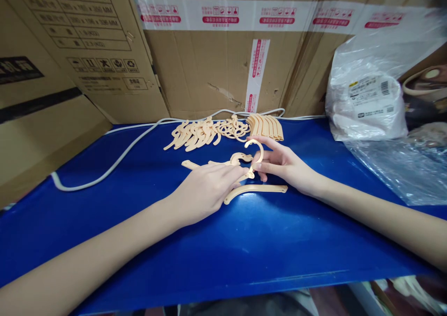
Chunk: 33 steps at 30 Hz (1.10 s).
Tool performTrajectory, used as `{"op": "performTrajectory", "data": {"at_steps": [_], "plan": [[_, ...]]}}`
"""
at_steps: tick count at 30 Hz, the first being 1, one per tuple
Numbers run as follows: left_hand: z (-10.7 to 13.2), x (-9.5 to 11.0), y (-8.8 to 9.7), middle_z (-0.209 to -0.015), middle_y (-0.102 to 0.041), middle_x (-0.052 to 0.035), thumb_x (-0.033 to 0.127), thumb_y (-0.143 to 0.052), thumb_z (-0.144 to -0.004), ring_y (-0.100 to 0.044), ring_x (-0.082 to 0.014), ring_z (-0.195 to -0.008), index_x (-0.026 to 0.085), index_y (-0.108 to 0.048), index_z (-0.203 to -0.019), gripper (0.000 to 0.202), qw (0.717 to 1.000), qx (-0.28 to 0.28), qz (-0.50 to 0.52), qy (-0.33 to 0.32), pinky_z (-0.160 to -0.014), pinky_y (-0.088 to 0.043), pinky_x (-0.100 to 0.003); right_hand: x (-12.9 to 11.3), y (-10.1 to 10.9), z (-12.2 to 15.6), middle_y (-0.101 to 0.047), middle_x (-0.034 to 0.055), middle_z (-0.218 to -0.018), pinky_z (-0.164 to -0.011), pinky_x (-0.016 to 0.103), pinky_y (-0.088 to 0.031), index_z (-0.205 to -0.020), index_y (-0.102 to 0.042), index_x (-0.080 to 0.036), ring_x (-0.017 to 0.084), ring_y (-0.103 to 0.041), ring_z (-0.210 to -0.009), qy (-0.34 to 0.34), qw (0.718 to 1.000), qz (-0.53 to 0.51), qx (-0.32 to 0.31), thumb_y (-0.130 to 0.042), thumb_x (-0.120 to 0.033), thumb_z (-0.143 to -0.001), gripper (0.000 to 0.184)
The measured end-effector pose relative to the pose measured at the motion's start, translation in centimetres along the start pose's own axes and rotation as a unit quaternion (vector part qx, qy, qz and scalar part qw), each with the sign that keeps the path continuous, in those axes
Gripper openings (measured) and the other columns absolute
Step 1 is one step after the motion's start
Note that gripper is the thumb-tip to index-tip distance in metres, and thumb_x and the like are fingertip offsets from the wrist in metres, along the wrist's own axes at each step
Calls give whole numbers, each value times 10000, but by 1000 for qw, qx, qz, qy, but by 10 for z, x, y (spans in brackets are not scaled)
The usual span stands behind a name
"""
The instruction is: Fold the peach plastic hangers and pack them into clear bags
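Observation:
Between the thumb and fingers of my right hand [279,160] is a beige plastic hanger hook [260,151], held upright with its curve at the top. My left hand [213,185] is closed at the lower end of that hook, pinching a beige hanger arm that its fingers mostly cover. Just in front of the hands lies a loose curved hanger arm [256,189]. Behind my left hand rest another hook [240,158] and a hanger arm [190,164], partly hidden by the hand.
Toward the back of the blue table [244,251] lie a heap of small curved pieces [199,133], several loose hooks [232,127] and a stack of hanger arms [267,126]. A white cable [129,155] runs behind them. Cardboard boxes [209,64] wall the back; a plastic-wrapped package [366,102] stands right.

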<state>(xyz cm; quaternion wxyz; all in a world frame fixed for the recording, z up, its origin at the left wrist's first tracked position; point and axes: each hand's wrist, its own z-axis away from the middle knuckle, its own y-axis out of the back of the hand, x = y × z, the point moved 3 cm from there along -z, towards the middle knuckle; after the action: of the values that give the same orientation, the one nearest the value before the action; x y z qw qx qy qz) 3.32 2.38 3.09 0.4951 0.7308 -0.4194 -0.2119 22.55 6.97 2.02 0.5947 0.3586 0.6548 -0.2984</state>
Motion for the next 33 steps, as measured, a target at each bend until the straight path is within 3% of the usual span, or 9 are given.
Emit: {"op": "performTrajectory", "data": {"at_steps": [6, 10, 15, 18, 21, 28, 33], "plan": [[1, 5, -1, -1165, -694, -99, 99, -420, -971, -667, -223, -1039, 137, -547, -1245, 304, 998, 18, -16, -54, -857, -537, -360, 5, 2, -2, -656, -25, -806, -579, 233, -447, -1392, -429, -193, 85, -542, -568, -28, 997, -56, -48, -675, -155, -843, 603], [1, 11, 0, -1047, -717, -79, 86, -371, -978, -685, -186, -974, 132, -556, -1223, 310, 997, 6, -2, -79, -830, -545, -315, 7, 4, -3, -664, -11, -841, -537, 208, -434, -1390, -463, -214, 87, -539, -588, -46, 990, -84, -100, -687, -144, -830, 607], [0, 16, 5, -993, -719, -71, 106, -371, -1005, -669, -186, -1019, 123, -540, -1263, 309, 995, 35, -9, -94, -883, -529, -318, 6, 4, -3, -663, -7, -858, -525, 186, -426, -1381, -472, -218, 82, -545, -610, -62, 985, -109, -120, -692, -136, -829, 599], [-1, 18, 8, -913, -708, -48, 100, -356, -1004, -675, -172, -887, 137, -538, -1269, 323, 994, 41, -5, -99, -798, -531, -297, 3, 1, 0, -657, -18, -840, -518, 187, -434, -1376, -455, -220, 70, -529, -569, -83, 979, -135, -129, -709, -145, -819, 617], [1, 16, 8, -910, -702, -48, 88, -359, -996, -668, -169, -834, 131, -532, -1270, 327, 994, 37, -6, -105, -761, -518, -289, 1, 0, 1, -655, -27, -838, -532, 194, -463, -1364, -438, -226, 64, -532, -548, -88, 979, -135, -123, -728, -170, -817, 622], [3, 2, 0, -1190, -685, -81, 139, -435, -999, -654, -219, -1069, 154, -517, -1272, 285, 997, 34, 3, -62, -861, -530, -351, 3, 3, -2, -644, -33, -820, -570, 226, -500, -1373, -379, -220, 86, -568, -582, -43, 995, -66, -59, -712, -239, -856, 615], [2, 1, 1, -1152, -701, -85, 177, -412, -1020, -675, -209, -1053, 147, -524, -1255, 262, 998, 42, 1, -39, -831, -551, -335, 1, 3, -1, -625, -45, -803, -570, 256, -501, -1330, -397, -231, 94, -571, -567, -16, 999, -37, -32, -725, -282, -845, 587]]}}
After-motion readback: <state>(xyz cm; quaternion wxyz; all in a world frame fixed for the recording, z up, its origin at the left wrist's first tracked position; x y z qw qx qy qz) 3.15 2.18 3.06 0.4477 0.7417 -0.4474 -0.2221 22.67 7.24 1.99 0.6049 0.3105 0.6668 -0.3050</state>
